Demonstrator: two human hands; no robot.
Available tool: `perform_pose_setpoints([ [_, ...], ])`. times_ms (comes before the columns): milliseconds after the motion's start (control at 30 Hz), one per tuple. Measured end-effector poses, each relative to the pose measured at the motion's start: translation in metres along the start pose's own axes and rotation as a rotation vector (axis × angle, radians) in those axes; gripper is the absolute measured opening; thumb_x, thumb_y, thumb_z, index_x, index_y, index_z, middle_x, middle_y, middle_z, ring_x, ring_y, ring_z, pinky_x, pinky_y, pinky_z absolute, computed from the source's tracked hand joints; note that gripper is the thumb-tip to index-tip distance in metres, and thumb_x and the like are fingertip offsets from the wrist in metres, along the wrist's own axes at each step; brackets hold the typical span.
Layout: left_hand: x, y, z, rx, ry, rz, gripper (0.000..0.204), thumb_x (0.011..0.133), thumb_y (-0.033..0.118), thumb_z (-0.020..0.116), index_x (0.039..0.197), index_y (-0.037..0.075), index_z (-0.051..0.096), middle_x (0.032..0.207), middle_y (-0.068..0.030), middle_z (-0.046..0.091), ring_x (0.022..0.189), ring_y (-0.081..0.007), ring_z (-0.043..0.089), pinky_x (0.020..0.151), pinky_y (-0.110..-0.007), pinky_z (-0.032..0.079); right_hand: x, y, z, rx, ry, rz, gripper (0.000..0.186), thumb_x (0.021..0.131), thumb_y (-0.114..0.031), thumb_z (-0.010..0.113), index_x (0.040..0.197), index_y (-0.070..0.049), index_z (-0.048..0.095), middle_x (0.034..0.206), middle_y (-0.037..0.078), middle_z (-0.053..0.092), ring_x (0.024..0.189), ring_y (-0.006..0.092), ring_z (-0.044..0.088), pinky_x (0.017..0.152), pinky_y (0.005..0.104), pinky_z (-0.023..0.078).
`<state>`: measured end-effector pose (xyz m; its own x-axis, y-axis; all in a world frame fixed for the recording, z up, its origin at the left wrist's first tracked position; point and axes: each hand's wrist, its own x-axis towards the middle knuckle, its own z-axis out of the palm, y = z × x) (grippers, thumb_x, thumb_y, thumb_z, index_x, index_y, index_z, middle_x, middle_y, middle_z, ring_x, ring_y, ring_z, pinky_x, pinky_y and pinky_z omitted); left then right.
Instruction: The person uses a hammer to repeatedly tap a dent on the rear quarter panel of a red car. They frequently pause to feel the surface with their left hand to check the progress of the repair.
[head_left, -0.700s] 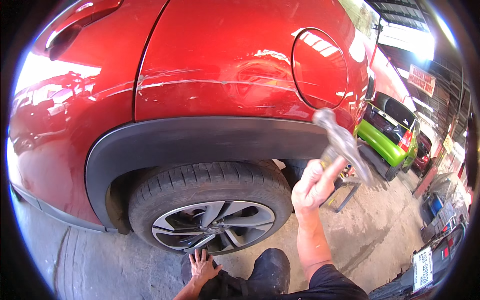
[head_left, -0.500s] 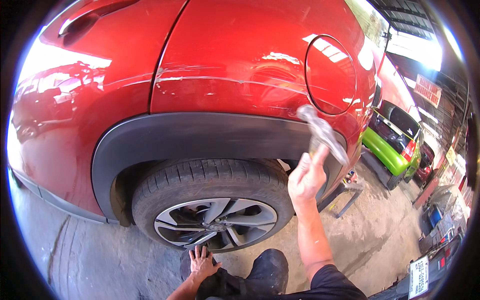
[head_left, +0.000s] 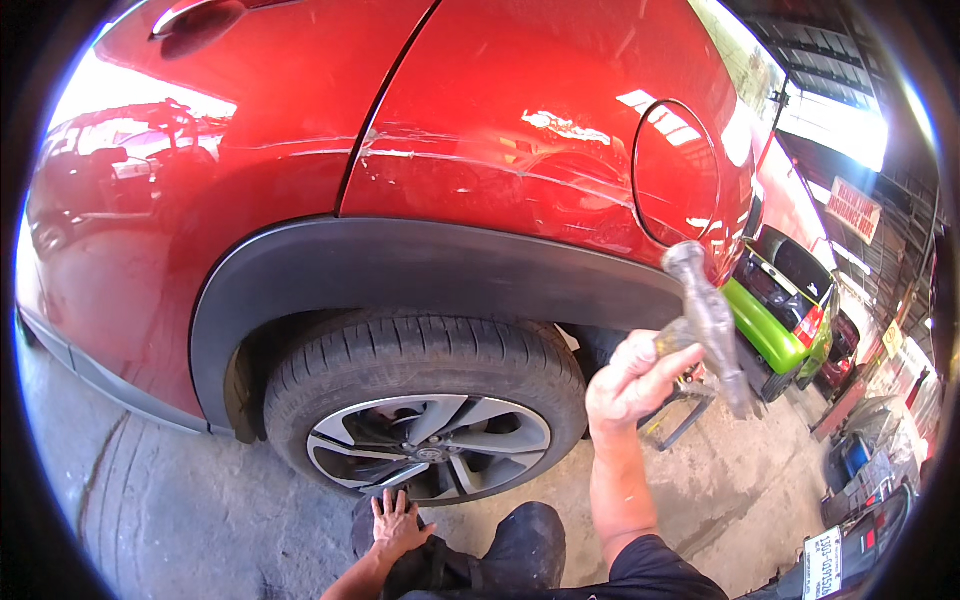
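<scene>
A hammer [head_left: 708, 318] was held up beside the red car [head_left: 490, 100].
The right hand [head_left: 632, 385] was closed around its handle [head_left: 676, 337], and in this view the hammer appeared just below the round fuel lid [head_left: 676, 172]. The left hand [head_left: 398, 527] rested, its fingers spread, on the dark-trousered left knee [head_left: 363, 530].

A head-worn fisheye looks down — car [head_left: 450, 200] close.

Green car [head_left: 762, 325], rectangular sign [head_left: 853, 211], white plate [head_left: 823, 563] at lower right
</scene>
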<state>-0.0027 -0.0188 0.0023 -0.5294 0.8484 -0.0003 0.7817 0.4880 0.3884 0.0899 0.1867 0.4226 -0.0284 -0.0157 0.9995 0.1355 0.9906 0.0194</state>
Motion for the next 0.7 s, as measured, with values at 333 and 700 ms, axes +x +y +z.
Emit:
perform_pose_setpoints([
  [333, -0.002, 0.001, -0.003, -0.008, -0.044, -0.009, 0.078, 0.086, 0.067, 0.052, 0.136, 0.008, 0.058, 0.155, -0.0183, 0.033, 0.147, -0.0437, 0.018, 0.115, -0.067, 0.009, 0.005, 0.000, 0.013, -0.119, -0.005, -0.190, 0.047, 0.099, -0.003, 0.049, 0.143, 0.011, 0.038, 0.127, 0.030, 0.059, 0.108, 0.0432, 0.064, 0.095, 0.0401, 0.049],
  [700, 0.000, -0.001, -0.004, -0.025, -0.053, -0.027, 0.078, 0.086, 0.067, 0.051, 0.137, 0.008, 0.057, 0.157, -0.0176, 0.031, 0.148, -0.0425, 0.015, 0.116, -0.066, 0.008, 0.024, -0.025, 0.021, -0.116, -0.257, -0.204, 0.045, 0.094, 0.003, 0.058, 0.138, 0.006, 0.049, 0.114, 0.031, 0.065, 0.093, 0.0351, 0.070, 0.076, 0.0340, 0.053],
])
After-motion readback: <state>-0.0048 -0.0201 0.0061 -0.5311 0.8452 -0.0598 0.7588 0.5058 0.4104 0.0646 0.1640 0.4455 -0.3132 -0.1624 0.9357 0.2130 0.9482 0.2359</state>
